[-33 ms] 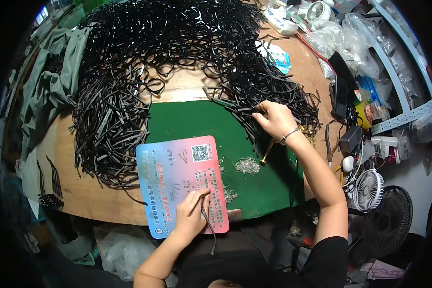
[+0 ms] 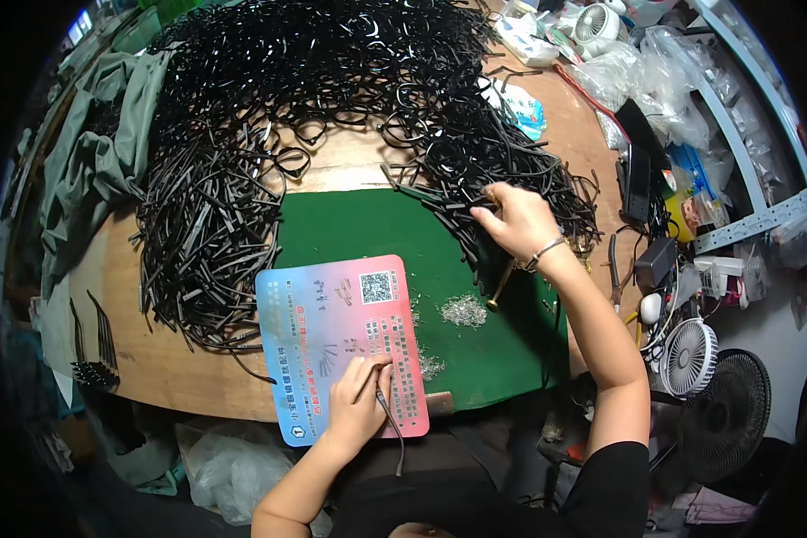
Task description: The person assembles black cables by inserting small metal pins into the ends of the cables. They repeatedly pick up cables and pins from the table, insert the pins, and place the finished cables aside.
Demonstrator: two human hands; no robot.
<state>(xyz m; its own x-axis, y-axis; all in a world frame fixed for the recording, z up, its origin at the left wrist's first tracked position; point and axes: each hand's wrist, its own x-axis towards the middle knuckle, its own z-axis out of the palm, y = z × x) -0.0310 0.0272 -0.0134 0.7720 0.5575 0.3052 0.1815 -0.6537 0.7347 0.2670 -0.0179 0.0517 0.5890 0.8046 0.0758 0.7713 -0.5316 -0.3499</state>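
Observation:
My left hand lies over a blue-and-pink printed mat, fingers closed on a dark eyeglass temple whose curved end points toward me. Over the near edge of the right-hand heap of black temples, my right hand is closed around a slim brass-coloured tool. One end of the tool sticks out below the palm; whether the fingertips also touch a temple, I cannot tell. A small heap of tiny silvery screws sits on the green mat, and more bits lie by the printed mat's right edge.
Black eyeglass frames are piled across the back of the wooden table. Another heap of dark temples stands at left. On the right are pliers, a white fan, a black fan and plastic bags.
My right hand and the brass-coloured tool have shifted very slightly to the right. My left hand and the temple look the same.

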